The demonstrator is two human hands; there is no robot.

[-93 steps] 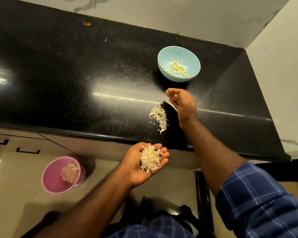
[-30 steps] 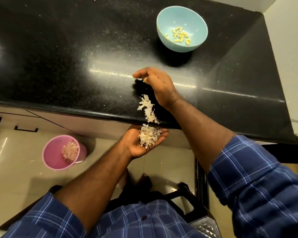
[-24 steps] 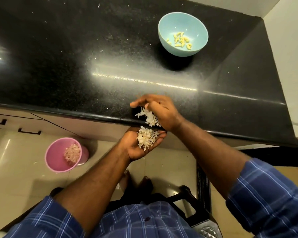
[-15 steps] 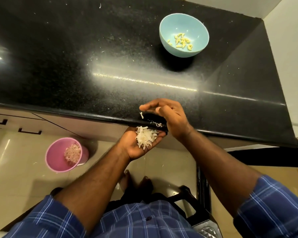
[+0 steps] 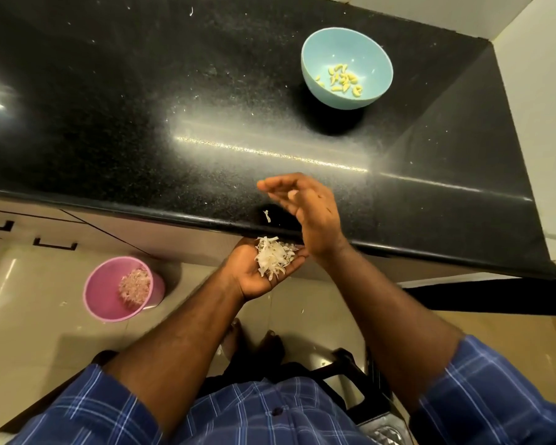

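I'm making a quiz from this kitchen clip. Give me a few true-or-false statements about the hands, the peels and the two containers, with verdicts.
1. The left hand cups a pile of peels in its palm. True.
2. The right hand holds a knife. False: it is open and holds nothing.
3. The blue bowl stands on the floor. False: it stands on the black counter.
4. The pink bin on the floor holds peels. True.
5. One loose peel lies on the counter by the right hand. True.
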